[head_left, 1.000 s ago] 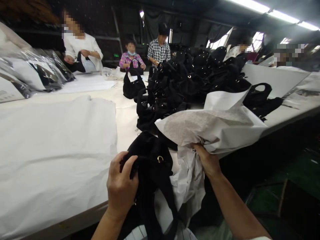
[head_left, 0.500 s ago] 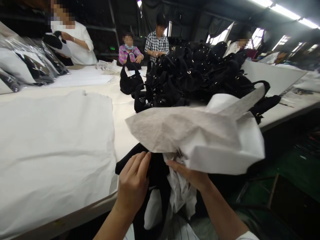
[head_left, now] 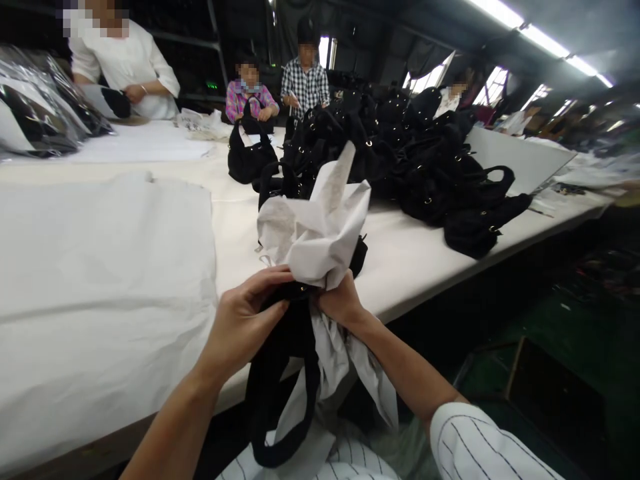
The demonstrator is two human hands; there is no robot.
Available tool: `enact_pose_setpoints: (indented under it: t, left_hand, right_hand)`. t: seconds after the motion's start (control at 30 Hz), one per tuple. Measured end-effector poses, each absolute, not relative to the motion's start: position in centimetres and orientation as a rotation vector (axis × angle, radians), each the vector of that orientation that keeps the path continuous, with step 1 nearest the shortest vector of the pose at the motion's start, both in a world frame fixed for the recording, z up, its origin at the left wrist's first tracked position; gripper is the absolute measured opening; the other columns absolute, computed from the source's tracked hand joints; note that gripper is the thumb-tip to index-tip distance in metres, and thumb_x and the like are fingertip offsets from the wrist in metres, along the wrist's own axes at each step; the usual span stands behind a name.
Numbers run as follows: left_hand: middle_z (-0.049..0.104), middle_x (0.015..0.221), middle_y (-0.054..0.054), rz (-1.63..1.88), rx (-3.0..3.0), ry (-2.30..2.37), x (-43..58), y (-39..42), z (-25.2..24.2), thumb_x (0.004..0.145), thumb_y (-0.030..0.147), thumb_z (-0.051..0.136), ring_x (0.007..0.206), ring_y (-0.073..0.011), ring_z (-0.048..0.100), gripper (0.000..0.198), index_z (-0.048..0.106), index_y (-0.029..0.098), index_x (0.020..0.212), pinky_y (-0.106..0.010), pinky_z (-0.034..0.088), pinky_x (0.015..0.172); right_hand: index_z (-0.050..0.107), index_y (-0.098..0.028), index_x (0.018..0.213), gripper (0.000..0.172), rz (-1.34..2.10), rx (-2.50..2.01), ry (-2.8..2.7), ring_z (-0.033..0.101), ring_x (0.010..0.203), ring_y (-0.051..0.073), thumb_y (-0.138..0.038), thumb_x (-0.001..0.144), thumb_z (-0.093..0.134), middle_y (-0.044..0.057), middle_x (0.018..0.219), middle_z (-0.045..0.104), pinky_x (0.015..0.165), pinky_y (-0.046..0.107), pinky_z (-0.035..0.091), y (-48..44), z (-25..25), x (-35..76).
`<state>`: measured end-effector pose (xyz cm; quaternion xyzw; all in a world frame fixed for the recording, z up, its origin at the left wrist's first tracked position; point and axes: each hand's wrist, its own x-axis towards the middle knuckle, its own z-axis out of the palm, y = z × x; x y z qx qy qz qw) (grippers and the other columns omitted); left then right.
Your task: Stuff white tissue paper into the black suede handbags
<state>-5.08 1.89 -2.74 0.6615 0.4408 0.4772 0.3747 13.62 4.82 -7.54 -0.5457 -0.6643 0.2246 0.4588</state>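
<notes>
My left hand [head_left: 245, 317] grips the edge of a black handbag [head_left: 283, 340], fingers on top and thumb below. The bag is at the table's front edge, and its strap loop hangs down toward my lap. My right hand [head_left: 343, 303] is closed on a crumpled sheet of white paper [head_left: 325, 240] at the bag's mouth; its fingertips are partly hidden by paper and bag. The sheet bunches upward above both hands. More crumpled white paper [head_left: 333, 353] hangs below my right hand, beside the strap.
A large pile of black handbags [head_left: 390, 147] covers the table's middle. Flat white sheets [head_left: 105, 267] lie at left, with plastic-wrapped bags [head_left: 40, 107] beyond. Several people stand across the table. A white board [head_left: 520, 160] leans behind the pile. A dark stool-like frame [head_left: 550, 393] stands lower right.
The white paper has gone from widely spread at the right to a smaller bunch over the bag's mouth. My right hand has moved in toward the bag. The view has shifted slightly right.
</notes>
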Motion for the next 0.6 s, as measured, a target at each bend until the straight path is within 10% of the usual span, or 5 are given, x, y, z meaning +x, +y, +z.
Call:
enact_pose_setpoints:
  t: [0.2, 0.4, 0.6]
  left_hand:
    - [0.072, 0.103, -0.007, 1.201, 1.542, 1.406, -9.1, -1.6, -7.6, 0.083, 0.039, 0.065, 0.092, -0.0209, 0.071, 0.033, 0.065, 0.022, 0.111, -0.034, 0.059, 0.087]
    - [0.049, 0.143, -0.011, 1.195, 1.737, 1.55, -6.5, -4.0, -10.8, 0.071, 0.046, 0.078, 0.127, -0.0309, 0.053, 0.088, 0.034, 0.028, 0.145, -0.046, 0.05, 0.103]
    - [0.062, 0.115, -0.009, 1.539, 1.788, 1.746, -6.1, -0.7, -10.5, 0.09, 0.033, 0.053, 0.1, -0.0234, 0.065, 0.061, 0.032, 0.026, 0.147, -0.038, 0.056, 0.086]
  right_hand:
    - [0.062, -0.021, 0.064, 0.008, 0.623, -1.281, -1.409, 0.066, 0.077, 0.024, -0.028, 0.068, 0.061, 0.005, 0.073, 0.072, 0.077, 0.033, 0.055, 5.5, -7.5, 14.2]
    - [0.065, -0.024, 0.067, 0.012, 0.776, -1.235, -1.469, 0.065, 0.093, 0.024, -0.035, 0.072, 0.066, 0.003, 0.078, 0.072, 0.093, 0.036, 0.051, 5.3, -6.3, 13.0]
    - [0.065, -0.019, 0.072, 0.005, 1.008, -1.24, -1.534, 0.065, 0.078, 0.02, -0.023, 0.072, 0.062, 0.001, 0.075, 0.069, 0.067, 0.026, 0.053, 1.8, -4.8, 11.5]
